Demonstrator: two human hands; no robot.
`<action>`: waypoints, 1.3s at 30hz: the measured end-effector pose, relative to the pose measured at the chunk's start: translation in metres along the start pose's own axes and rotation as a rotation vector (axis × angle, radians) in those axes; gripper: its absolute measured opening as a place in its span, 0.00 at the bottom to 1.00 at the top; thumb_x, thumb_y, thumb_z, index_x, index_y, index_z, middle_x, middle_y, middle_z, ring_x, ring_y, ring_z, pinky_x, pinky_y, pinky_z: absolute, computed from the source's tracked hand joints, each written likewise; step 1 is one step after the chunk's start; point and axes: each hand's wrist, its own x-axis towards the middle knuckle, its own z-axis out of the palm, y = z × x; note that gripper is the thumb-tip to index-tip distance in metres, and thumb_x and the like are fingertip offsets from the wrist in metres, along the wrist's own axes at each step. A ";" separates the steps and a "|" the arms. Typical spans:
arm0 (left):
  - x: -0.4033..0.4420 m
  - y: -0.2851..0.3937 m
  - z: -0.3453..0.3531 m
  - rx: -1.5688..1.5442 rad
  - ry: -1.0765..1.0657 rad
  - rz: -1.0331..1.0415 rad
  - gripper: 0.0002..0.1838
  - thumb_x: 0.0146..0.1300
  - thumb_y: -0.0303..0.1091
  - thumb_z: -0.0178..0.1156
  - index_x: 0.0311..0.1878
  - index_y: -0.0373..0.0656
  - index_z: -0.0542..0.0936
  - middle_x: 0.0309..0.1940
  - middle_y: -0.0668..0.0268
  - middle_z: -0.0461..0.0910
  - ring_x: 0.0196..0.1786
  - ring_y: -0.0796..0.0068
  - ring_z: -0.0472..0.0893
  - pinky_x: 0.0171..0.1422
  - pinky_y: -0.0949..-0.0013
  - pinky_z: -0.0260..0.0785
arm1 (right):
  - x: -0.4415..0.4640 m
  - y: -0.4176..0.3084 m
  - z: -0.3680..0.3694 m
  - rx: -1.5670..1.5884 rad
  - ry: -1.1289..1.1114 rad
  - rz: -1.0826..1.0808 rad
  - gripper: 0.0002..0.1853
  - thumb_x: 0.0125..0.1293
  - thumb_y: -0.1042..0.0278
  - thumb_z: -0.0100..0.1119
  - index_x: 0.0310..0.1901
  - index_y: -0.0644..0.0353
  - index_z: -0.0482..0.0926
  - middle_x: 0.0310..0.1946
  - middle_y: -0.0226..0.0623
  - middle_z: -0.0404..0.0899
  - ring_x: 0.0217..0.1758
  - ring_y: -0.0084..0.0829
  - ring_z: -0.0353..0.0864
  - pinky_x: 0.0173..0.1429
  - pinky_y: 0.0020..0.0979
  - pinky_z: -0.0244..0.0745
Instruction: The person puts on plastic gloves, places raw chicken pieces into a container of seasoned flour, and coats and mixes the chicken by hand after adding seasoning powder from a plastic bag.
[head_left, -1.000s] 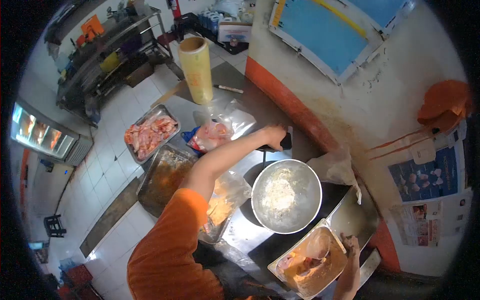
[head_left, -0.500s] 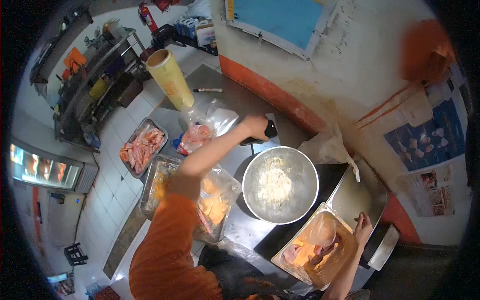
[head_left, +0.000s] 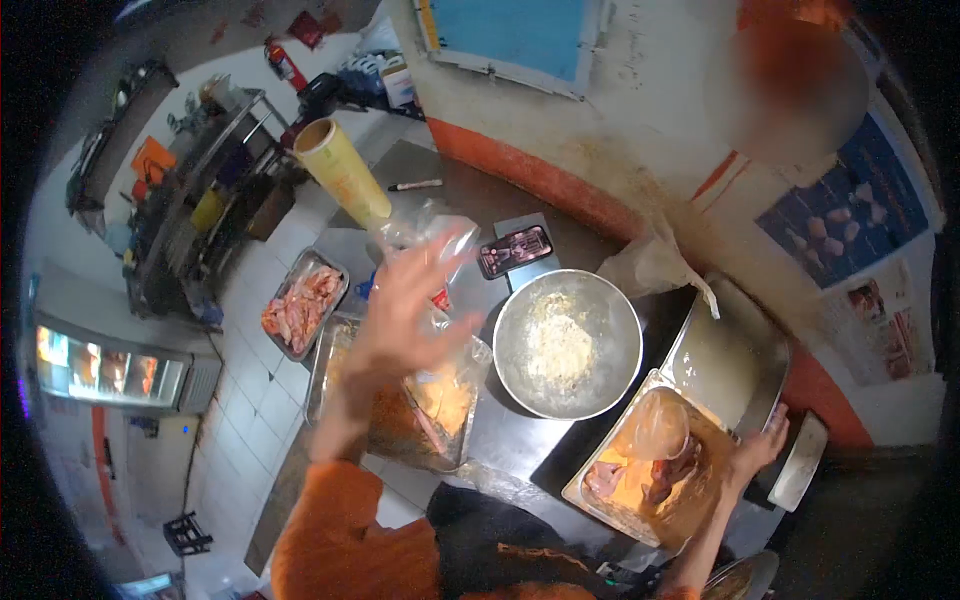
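My left hand (head_left: 400, 315), slightly blurred, hovers with fingers spread over the clear plastic bags and trays on the left of the table. Beyond it, a phone (head_left: 516, 251) with a lit screen lies on a flat grey object. My right hand (head_left: 762, 442) is at the near rim of a metal pan of cloudy liquid (head_left: 722, 365), its fingers extended and apparently holding nothing. Between the hands stands a metal bowl (head_left: 612, 390) with pale flour-like powder inside. Beside my right forearm, a tray (head_left: 570, 490) contains orange powder, raw meat pieces and a clear plastic bowl (head_left: 660, 425).
A tray of raw meat (head_left: 302, 308) sits at the far left. Near it, another tray (head_left: 460, 455) holds orange powder and a long-handled utensil. A plastic wrap roll (head_left: 343, 172) stands at the back by a marker (head_left: 415, 185). The wall (head_left: 540, 165) borders the right.
My left hand has left the phone and drawn back to the left, opening its fingers. The phone screen now shows. My right hand has shifted outward along the pan's rim.
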 end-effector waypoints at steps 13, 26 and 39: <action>-0.116 0.082 0.081 -0.339 -0.301 -0.114 0.25 0.57 0.29 0.72 0.60 0.40 0.82 0.69 0.51 0.76 0.69 0.50 0.77 0.72 0.56 0.69 | -0.018 -0.058 -0.060 -0.552 0.156 -0.027 0.25 0.70 0.54 0.64 0.63 0.60 0.79 0.64 0.58 0.77 0.67 0.50 0.78 0.65 0.46 0.74; -0.072 0.170 0.199 -0.304 -0.270 0.343 0.30 0.63 0.35 0.69 0.67 0.37 0.74 0.58 0.46 0.81 0.59 0.43 0.81 0.66 0.52 0.73 | -0.070 -0.161 -0.103 0.534 -0.091 0.205 0.08 0.63 0.69 0.69 0.41 0.60 0.86 0.37 0.43 0.85 0.40 0.41 0.87 0.46 0.39 0.80; -0.144 0.213 0.236 -0.652 -0.302 0.065 0.19 0.59 0.19 0.67 0.54 0.34 0.77 0.41 0.56 0.84 0.42 0.66 0.86 0.44 0.66 0.81 | -0.179 -0.214 -0.149 0.636 0.231 0.128 0.16 0.61 0.81 0.62 0.51 0.66 0.81 0.43 0.47 0.83 0.47 0.46 0.85 0.52 0.41 0.82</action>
